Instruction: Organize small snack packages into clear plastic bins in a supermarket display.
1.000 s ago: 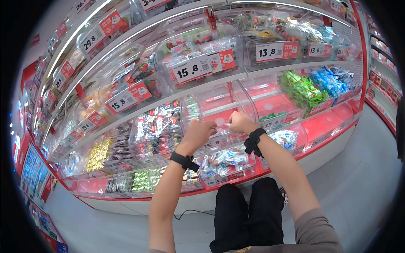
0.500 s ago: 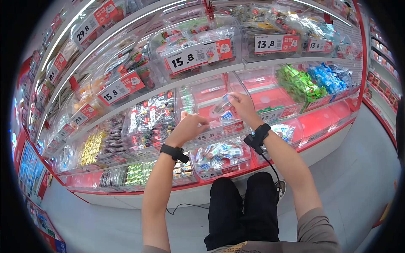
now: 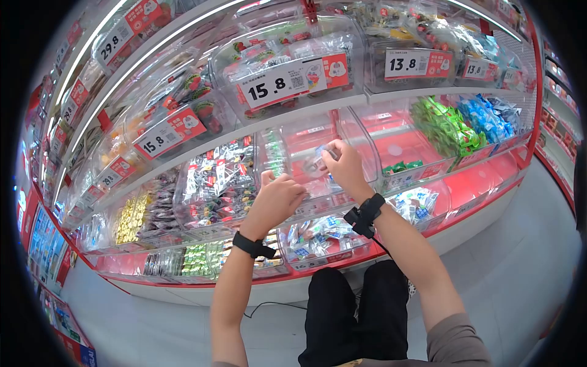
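Clear plastic shows at the fingertips of the right hand's grip (image 3: pixel 347 165), which, in the head view, is pinched narrow on a small see-through packet (image 3: pixel 315 165). That packet is above the red base of a transparent bin (image 3: pixel 306 137) on the shelf. To its left and lower, the left hand's grip (image 3: pixel 273 199) is near the bin's front, fingers curled and narrow; whether it holds anything I cannot tell. Beyond it, green-and-white packets (image 3: pixel 275 153) stand in a strip along the left side, with black-and-white wrapped pieces (image 3: pixel 221 171) in the next bin. On the right are a few dark green packets (image 3: pixel 405 166), then bright green packets (image 3: pixel 445 127) and blue packets (image 3: pixel 483 119). Above the hands hangs a 15.8 price card (image 3: pixel 290 81); below them lie white-and-blue packets (image 3: pixel 321 235). Each wrist wears a black band (image 3: pixel 252 246).
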### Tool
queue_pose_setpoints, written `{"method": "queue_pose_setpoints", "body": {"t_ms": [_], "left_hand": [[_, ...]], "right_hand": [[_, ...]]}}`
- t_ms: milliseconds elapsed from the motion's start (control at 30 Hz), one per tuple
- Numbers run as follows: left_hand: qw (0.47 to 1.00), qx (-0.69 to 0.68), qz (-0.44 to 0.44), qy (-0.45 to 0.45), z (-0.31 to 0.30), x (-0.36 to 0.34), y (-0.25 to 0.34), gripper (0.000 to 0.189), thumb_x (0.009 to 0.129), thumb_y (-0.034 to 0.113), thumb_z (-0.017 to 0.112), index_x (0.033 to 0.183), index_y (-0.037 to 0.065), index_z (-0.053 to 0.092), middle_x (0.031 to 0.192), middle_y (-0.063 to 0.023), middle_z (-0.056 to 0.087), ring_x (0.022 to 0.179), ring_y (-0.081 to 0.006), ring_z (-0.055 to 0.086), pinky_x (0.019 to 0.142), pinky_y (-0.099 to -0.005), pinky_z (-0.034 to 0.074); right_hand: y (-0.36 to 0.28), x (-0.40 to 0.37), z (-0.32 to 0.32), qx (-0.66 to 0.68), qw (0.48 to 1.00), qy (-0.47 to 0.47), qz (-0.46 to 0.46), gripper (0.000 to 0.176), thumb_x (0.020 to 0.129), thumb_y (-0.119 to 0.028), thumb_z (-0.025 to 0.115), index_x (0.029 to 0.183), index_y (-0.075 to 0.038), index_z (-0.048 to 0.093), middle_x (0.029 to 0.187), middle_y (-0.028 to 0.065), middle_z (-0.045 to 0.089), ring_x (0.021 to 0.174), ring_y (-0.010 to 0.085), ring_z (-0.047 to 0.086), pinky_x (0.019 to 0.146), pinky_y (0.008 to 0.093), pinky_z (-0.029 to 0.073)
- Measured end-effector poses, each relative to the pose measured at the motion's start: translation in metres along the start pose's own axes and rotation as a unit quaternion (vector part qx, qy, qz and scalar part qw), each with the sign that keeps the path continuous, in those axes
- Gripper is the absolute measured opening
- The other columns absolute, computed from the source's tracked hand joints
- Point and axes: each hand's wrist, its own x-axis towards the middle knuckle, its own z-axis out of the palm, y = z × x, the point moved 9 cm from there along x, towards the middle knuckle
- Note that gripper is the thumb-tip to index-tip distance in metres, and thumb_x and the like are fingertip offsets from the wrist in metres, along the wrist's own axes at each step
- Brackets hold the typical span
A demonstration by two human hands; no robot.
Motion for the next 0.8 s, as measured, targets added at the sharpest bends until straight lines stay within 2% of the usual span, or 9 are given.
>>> {"method": "queue_pose_setpoints", "body": {"t_ms": [33,133,233,267,367,467,567,700,800], "left_hand": [[1.0,0.003,-0.003,-0.01,0.0,-0.002,0.0,0.011,0.083,0.019,0.062,0.085,0.01,0.068,0.08,-0.0011,0.065,0.086,-0.0172,0.057,0.087,-0.0418,0.032],[1.0,-0.018,-0.002,-0.013,-0.005,-0.001,0.001,0.009,0.082,0.015,0.062,0.083,0.008,0.067,0.08,-0.0036,0.062,0.087,-0.0196,0.057,0.086,-0.0416,0.031],[1.0,-0.007,0.0,-0.022,-0.005,0.001,0.003,0.009,0.08,0.013,0.062,0.084,0.006,0.066,0.083,-0.0052,0.061,0.09,-0.0211,0.056,0.085,-0.0399,0.031],[0.999,-0.004,-0.002,-0.033,-0.005,0.002,0.003,0.01,0.08,0.013,0.063,0.086,0.006,0.065,0.085,-0.0054,0.061,0.092,-0.0211,0.055,0.085,-0.0385,0.031],[0.999,-0.006,-0.009,-0.04,-0.003,0.003,0.0,0.012,0.08,0.015,0.064,0.087,0.006,0.065,0.089,-0.0048,0.061,0.095,-0.0202,0.055,0.085,-0.037,0.03],[0.999,-0.011,-0.012,-0.032,-0.005,0.006,-0.001,0.01,0.082,0.016,0.063,0.083,0.006,0.064,0.093,-0.004,0.062,0.097,-0.0194,0.055,0.085,-0.0373,0.029],[0.997,-0.009,-0.032,0.071,-0.025,0.009,-0.004,0.011,0.082,0.017,0.063,0.082,0.006,0.063,0.094,-0.0036,0.062,0.097,-0.0199,0.055,0.085,-0.038,0.029],[0.98,0.004,-0.107,0.168,-0.034,0.011,-0.022,0.022,0.083,0.019,0.064,0.099,0.005,0.06,0.099,-0.0072,0.062,0.096,-0.0217,0.056,0.085,-0.0391,0.034],[0.949,-0.104,-0.173,0.242,-0.032,0.009,-0.048,0.037,0.08,0.021,0.065,0.111,0.004,0.056,0.102,-0.0103,0.062,0.094,-0.0233,0.058,0.078,-0.0411,0.037]], "right_hand": [[0.007,-0.002,-0.005,0.029,0.999,0.026,0.003,0.016,0.081,-0.011,0.063,0.08,0.003,0.057,0.068,0.0118,0.064,0.058,0.0152,0.066,0.053,0.0267,0.05],[0.011,0.006,-0.015,-0.022,0.997,0.046,-0.049,0.015,0.076,-0.008,0.067,0.077,0.001,0.055,0.073,0.011,0.066,0.068,0.0132,0.065,0.059,0.0254,0.049],[0.007,0.006,-0.008,0.066,0.997,-0.012,-0.05,0.014,0.078,-0.002,0.063,0.079,-0.004,0.049,0.08,0.0114,0.067,0.072,0.012,0.065,0.065,0.0228,0.049],[0.003,0.005,-0.007,0.028,0.998,-0.03,-0.047,0.016,0.078,-0.002,0.064,0.077,-0.004,0.049,0.08,0.0102,0.066,0.072,0.0109,0.064,0.065,0.0225,0.049],[0.002,0.002,-0.001,0.076,0.995,-0.066,0.011,0.015,0.079,-0.003,0.062,0.075,-0.004,0.048,0.078,0.0098,0.065,0.073,0.0135,0.066,0.066,0.0238,0.05],[0.006,0.003,-0.001,0.156,0.986,-0.041,0.043,0.02,0.078,-0.004,0.065,0.066,-0.003,0.048,0.065,0.0046,0.056,0.066,0.014,0.068,0.053,0.023,0.05],[0.009,0.005,0.001,0.177,0.983,-0.048,0.018,0.022,0.079,-0.003,0.062,0.064,-0.004,0.046,0.06,0.0005,0.051,0.067,0.0144,0.068,0.052,0.0232,0.05],[0.006,0.005,0.003,0.17,0.983,-0.074,-0.001,0.022,0.079,-0.002,0.06,0.063,-0.004,0.045,0.065,0.0022,0.055,0.07,0.0148,0.068,0.057,0.0225,0.05],[-0.005,0.0,0.004,0.185,0.977,-0.103,-0.013,0.021,0.079,0.0,0.058,0.064,-0.005,0.044,0.071,0.0047,0.059,0.073,0.0148,0.068,0.061,0.0223,0.051]]}}
